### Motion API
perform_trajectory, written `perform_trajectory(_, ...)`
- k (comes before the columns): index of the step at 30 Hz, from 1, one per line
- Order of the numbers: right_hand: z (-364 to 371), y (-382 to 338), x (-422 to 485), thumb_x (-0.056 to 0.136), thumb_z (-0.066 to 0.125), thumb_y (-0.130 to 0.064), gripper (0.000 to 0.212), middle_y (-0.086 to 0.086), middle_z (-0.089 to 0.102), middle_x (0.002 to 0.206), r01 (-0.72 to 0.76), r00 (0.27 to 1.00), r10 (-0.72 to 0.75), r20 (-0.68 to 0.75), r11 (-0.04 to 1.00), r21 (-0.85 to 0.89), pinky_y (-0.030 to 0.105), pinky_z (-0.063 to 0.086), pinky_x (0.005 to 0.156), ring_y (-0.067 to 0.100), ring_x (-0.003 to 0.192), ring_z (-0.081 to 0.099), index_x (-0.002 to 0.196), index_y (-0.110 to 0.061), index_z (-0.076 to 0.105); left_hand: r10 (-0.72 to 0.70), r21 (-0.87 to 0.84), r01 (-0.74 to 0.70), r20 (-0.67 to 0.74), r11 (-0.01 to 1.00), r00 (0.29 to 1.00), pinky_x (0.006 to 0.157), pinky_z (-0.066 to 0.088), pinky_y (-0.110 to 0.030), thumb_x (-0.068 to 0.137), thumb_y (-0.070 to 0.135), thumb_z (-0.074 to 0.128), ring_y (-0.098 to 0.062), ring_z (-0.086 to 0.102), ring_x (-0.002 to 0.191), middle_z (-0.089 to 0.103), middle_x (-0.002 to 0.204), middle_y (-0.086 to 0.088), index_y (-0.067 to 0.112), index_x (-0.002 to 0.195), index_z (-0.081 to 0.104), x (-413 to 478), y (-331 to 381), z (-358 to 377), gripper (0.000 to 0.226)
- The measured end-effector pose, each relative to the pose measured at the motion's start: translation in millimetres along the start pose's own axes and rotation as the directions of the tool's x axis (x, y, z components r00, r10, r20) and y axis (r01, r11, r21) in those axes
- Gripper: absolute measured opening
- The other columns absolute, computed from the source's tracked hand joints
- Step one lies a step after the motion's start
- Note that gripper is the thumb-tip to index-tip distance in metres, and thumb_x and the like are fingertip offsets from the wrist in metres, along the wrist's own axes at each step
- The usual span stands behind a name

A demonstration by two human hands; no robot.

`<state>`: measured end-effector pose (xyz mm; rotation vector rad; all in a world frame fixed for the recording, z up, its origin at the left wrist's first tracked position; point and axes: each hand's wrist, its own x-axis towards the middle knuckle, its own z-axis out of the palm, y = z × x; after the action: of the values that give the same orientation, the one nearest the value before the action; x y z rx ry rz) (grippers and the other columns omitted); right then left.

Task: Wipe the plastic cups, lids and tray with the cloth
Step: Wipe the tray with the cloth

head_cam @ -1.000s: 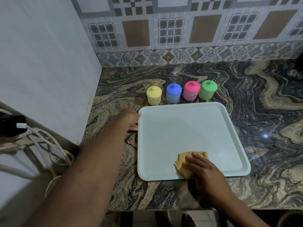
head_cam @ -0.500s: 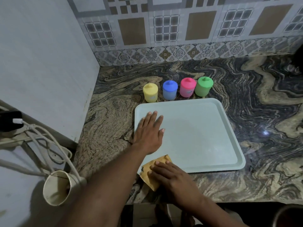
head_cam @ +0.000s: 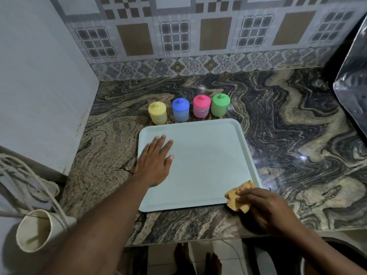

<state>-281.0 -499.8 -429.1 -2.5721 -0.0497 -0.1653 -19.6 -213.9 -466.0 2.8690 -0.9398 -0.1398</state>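
Here I press my flat, open left hand (head_cam: 154, 163) at the tray's (head_cam: 208, 155) nine o'clock while my right hand (head_cam: 264, 207) clamps the cloth (head_cam: 237, 197) at five o'clock, where one hard stroke could drag it off the rim.

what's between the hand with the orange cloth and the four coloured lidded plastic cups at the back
Only the person's own left hand, flat on the pale tray's left side. The right hand presses the orange cloth at the near right corner; bare tray leads to the cups.
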Motion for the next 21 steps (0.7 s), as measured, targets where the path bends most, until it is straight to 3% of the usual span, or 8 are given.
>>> perform_trajectory(4, -37.8, -7.8, 34.7, 0.086, 0.047, -0.015, 0.034, -0.022, 0.069, 0.071, -0.27, 0.919, 0.338, -0.204, 0.916, 0.298, 0.024, 0.046, 0.054, -0.001, 0.058, 0.06, 0.095, -0.036, 0.072, -0.002, 0.069, 0.007, -0.07, 0.998, 0.998, 0.125, -0.001, -0.044, 0.102, 0.046, 0.016, -0.019, -0.009, 0.155, 0.001, 0.169, 0.0, 0.025, 0.16, 0.016, -0.7, 15.8, -8.2, 0.061)
perform_trajectory(7, -65.0, 3.9, 95.8, 0.093, 0.048, -0.006, 0.036, -0.01, 0.064, 0.061, -0.309, 0.878, 0.379, -0.292, 0.915, 0.26, 0.029, 0.037, 0.048, 0.007, 0.047, 0.051, 0.104, -0.029, 0.074, 0.012, -0.139, -0.029, -0.125, 0.99, 0.992, 0.125, -0.006, -0.041, 0.102, 0.043, 0.029, -0.016, -0.008, 0.155, 0.005, 0.169, 0.003, 0.026, 0.159, 0.021, 5.6, 74.9, -13.5, 0.06)
perform_trajectory(10, -62.7, 27.7, 159.5, 0.09, 0.048, -0.004, 0.042, 0.009, 0.074, 0.089, -0.322, 0.919, 0.341, -0.196, 0.938, 0.126, 0.034, 0.048, 0.061, 0.023, 0.071, 0.064, 0.122, -0.021, 0.069, -0.005, -0.178, -0.004, -0.046, 0.984, 0.999, 0.124, -0.008, -0.04, 0.102, 0.051, 0.028, -0.017, -0.011, 0.154, -0.004, 0.168, 0.006, 0.031, 0.159, 0.013, 4.2, 139.6, 3.9, 0.063)
perform_trajectory(12, -45.8, 44.3, 182.2, 0.091, 0.051, -0.01, 0.041, 0.016, 0.071, 0.116, -0.332, 0.942, 0.332, -0.06, 0.943, 0.001, 0.044, 0.055, 0.084, 0.034, 0.1, 0.067, 0.127, -0.022, 0.066, -0.039, -0.072, 0.04, 0.015, 0.997, 0.999, 0.125, -0.005, -0.045, 0.1, 0.059, 0.019, -0.02, -0.014, 0.154, -0.01, 0.167, 0.004, 0.032, 0.16, 0.005, -0.6, 157.4, 16.1, 0.067)
perform_trajectory(14, -25.0, 53.6, 182.9, 0.094, 0.053, -0.012, 0.034, 0.015, 0.062, 0.135, -0.309, 0.947, 0.316, 0.054, 0.944, -0.116, 0.045, 0.047, 0.102, 0.032, 0.126, 0.055, 0.125, -0.018, 0.067, -0.068, -0.026, 0.068, 0.018, 0.997, 0.998, 0.125, -0.002, -0.046, 0.098, 0.063, 0.016, -0.019, -0.014, 0.154, -0.01, 0.168, 0.004, 0.033, 0.159, 0.004, 0.8, 157.8, 19.6, 0.069)
perform_trajectory(16, -6.6, 52.9, 164.6, 0.095, 0.049, -0.008, 0.034, 0.012, 0.052, 0.146, -0.286, 0.952, 0.301, 0.061, 0.941, -0.183, 0.044, 0.038, 0.11, 0.027, 0.144, 0.036, 0.124, -0.012, 0.067, -0.068, -0.035, 0.068, 0.007, 0.997, 0.998, 0.125, 0.0, -0.045, 0.097, 0.063, 0.017, -0.018, -0.012, 0.154, -0.007, 0.169, 0.005, 0.034, 0.159, 0.007, 1.3, 155.1, 15.9, 0.069)
perform_trajectory(19, 9.9, 45.6, 117.0, 0.094, 0.044, -0.001, 0.039, 0.015, 0.049, 0.151, -0.255, 0.967, 0.254, -0.03, 0.955, -0.152, 0.044, 0.029, 0.118, 0.028, 0.149, 0.031, 0.127, -0.003, 0.065, -0.074, -0.027, 0.074, -0.006, 0.997, 0.997, 0.125, 0.003, -0.046, 0.097, 0.064, 0.017, -0.018, -0.009, 0.155, -0.004, 0.169, 0.005, 0.035, 0.158, 0.009, 3.4, 155.9, 16.2, 0.069)
perform_trajectory(21, 16.6, 39.3, 74.8, 0.084, 0.053, -0.002, 0.04, 0.017, 0.058, 0.141, -0.198, 0.977, 0.184, -0.11, 0.971, -0.134, 0.044, 0.039, 0.109, 0.03, 0.141, 0.042, 0.121, -0.003, 0.069, -0.076, -0.02, 0.076, -0.003, 0.997, 0.997, 0.125, 0.004, -0.046, 0.097, 0.065, 0.016, -0.018, -0.009, 0.155, -0.004, 0.169, 0.005, 0.035, 0.158, 0.008, 1.9, 156.0, 17.4, 0.068)
